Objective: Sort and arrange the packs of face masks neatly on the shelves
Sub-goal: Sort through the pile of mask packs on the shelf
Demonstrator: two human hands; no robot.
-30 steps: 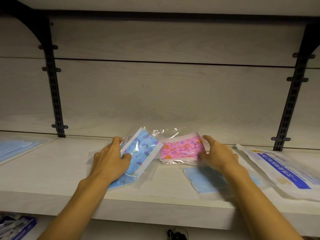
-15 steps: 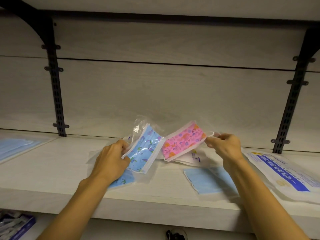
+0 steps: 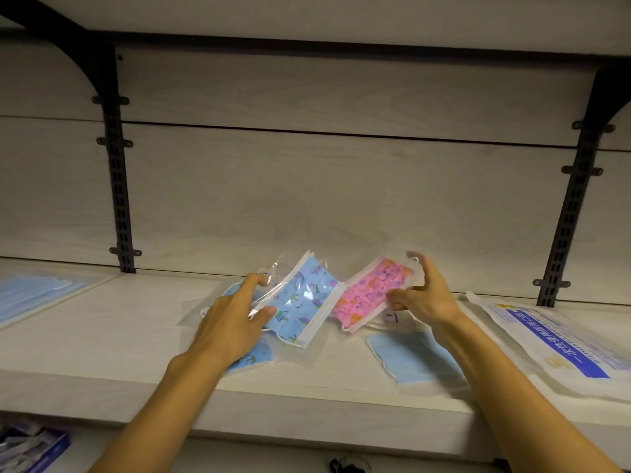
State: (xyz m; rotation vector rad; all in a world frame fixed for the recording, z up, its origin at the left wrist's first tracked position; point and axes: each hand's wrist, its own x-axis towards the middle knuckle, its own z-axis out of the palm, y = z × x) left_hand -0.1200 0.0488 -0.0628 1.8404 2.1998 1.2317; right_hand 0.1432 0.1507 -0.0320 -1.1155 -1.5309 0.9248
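Observation:
Two clear packs of printed face masks are tilted up off the pale wooden shelf point(image 3: 102, 339). My left hand point(image 3: 232, 315) grips the blue patterned mask pack point(image 3: 304, 302) by its left edge, thumb on the front. My right hand point(image 3: 420, 295) holds the pink patterned mask pack point(image 3: 372, 295) at its right end, thumb under it and fingers spread behind. Another blue patterned pack point(image 3: 252, 356) lies flat under my left hand. A plain blue mask pack point(image 3: 406, 360) lies flat below my right wrist.
A large white pack with a blue label point(image 3: 553, 339) lies at the right of the shelf. A stack of plain blue masks point(image 3: 30, 291) sits at the far left. Black slotted brackets point(image 3: 119, 199) point(image 3: 570, 213) stand at the back wall. A lower shelf holds a blue box point(image 3: 30, 448).
Both packs have been lifted from lying flat to tilted upright. My right hand has shifted its hold on the pink pack, its fingers now spread behind it.

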